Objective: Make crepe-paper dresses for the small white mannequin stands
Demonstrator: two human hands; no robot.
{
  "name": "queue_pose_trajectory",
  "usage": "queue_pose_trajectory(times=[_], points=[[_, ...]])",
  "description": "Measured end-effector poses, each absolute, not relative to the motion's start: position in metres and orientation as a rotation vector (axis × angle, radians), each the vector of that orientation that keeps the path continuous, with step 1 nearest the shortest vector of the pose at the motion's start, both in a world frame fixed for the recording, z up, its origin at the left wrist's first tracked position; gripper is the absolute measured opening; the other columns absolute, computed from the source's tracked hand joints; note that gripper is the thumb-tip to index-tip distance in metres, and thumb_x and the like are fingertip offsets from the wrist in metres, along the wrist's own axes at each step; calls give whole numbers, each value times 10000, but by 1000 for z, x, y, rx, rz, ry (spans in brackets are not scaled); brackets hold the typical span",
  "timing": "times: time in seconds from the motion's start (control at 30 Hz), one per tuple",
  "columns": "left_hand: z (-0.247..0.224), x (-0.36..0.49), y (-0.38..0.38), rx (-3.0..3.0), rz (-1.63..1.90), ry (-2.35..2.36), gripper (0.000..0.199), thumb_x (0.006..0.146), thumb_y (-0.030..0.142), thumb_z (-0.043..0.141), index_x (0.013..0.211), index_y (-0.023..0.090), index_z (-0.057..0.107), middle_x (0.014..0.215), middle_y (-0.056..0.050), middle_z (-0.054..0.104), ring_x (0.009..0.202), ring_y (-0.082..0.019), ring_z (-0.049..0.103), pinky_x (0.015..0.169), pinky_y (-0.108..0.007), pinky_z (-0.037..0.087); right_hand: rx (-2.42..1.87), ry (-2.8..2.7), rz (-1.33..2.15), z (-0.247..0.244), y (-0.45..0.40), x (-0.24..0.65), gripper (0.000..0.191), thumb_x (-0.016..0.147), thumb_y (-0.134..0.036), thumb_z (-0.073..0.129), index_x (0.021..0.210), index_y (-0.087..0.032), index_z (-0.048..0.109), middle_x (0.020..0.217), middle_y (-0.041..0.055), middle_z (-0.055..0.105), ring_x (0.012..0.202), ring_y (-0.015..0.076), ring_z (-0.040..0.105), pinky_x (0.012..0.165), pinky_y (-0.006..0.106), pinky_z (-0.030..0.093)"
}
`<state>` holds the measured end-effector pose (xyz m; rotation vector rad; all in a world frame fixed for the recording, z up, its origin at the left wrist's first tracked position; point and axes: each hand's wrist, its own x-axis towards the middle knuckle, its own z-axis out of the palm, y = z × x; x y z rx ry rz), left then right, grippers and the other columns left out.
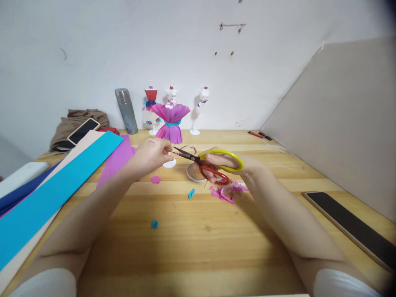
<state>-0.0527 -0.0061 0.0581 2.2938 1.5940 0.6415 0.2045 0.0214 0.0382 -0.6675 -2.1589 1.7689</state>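
Note:
My right hand (213,165) grips a pair of scissors (198,159) with one yellow and one red handle loop. Its dark blades point left and stand slightly apart. Close to their tips, my left hand (153,156) has its fingers pinched together; whatever is between them is too small or hidden to make out. Just behind that hand stands a small mannequin in a purple crepe paper dress (171,123) with a turquoise waistband. The mannequin's white round base (170,163) shows beside my left fingertips. Under the scissors lies a roll of tape (195,178).
Purple paper scraps (227,194), a pink scrap (156,179) and turquoise bits (191,193) lie on the wooden table. Paper strips (64,189) cover the left side. Two more mannequins (194,119) and a flask (126,111) stand behind. A phone (349,222) lies right.

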Motion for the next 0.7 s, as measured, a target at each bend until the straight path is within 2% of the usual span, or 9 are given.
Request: queue_pose_trajectory(times=[0.1,0.2,0.3,0.47,0.6,0.7], points=[[51,-54,6,2077,811,1454,277,700,304,722,937,162,715,847,-38,705,793,-184,638,678,-278,477,-661,-2084,1808,38,18,203,629,883,-679,539,1023,-69,598,569,13,613,440,104,525,367,209,372],[50,-52,11,1817,860,1319,335,648,332,780,916,146,705,817,-32,698,735,-157,630,631,-258,495,-640,-2053,1811,38,15,202,630,873,-688,548,1028,-78,594,555,2,595,489,118,555,404,213,395],[50,-49,12,1652,870,1209,289,662,347,777,830,130,683,719,-18,667,648,-125,605,595,-249,502,-660,-2052,1797,39,14,202,608,866,-679,569,1005,-87,593,611,16,613,527,120,572,451,227,438],[46,-51,14,1599,830,1140,173,675,259,776,756,129,695,628,7,645,575,-85,581,554,-199,478,-634,-2093,1767,39,14,202,623,850,-694,580,1008,-92,607,644,20,616,549,121,579,495,240,465],[49,-56,15,1512,794,1065,130,694,230,773,738,131,702,670,-20,692,598,-100,628,581,-209,518,-568,-2054,1761,39,13,202,500,890,-632,576,970,-138,601,648,9,610,551,114,570,492,229,447],[51,-58,16,1487,766,1042,105,721,217,756,729,123,711,709,-48,716,637,-119,657,592,-215,533,-605,-2123,1694,39,13,202,500,902,-634,553,843,-139,591,633,17,603,530,109,553,469,232,422]])
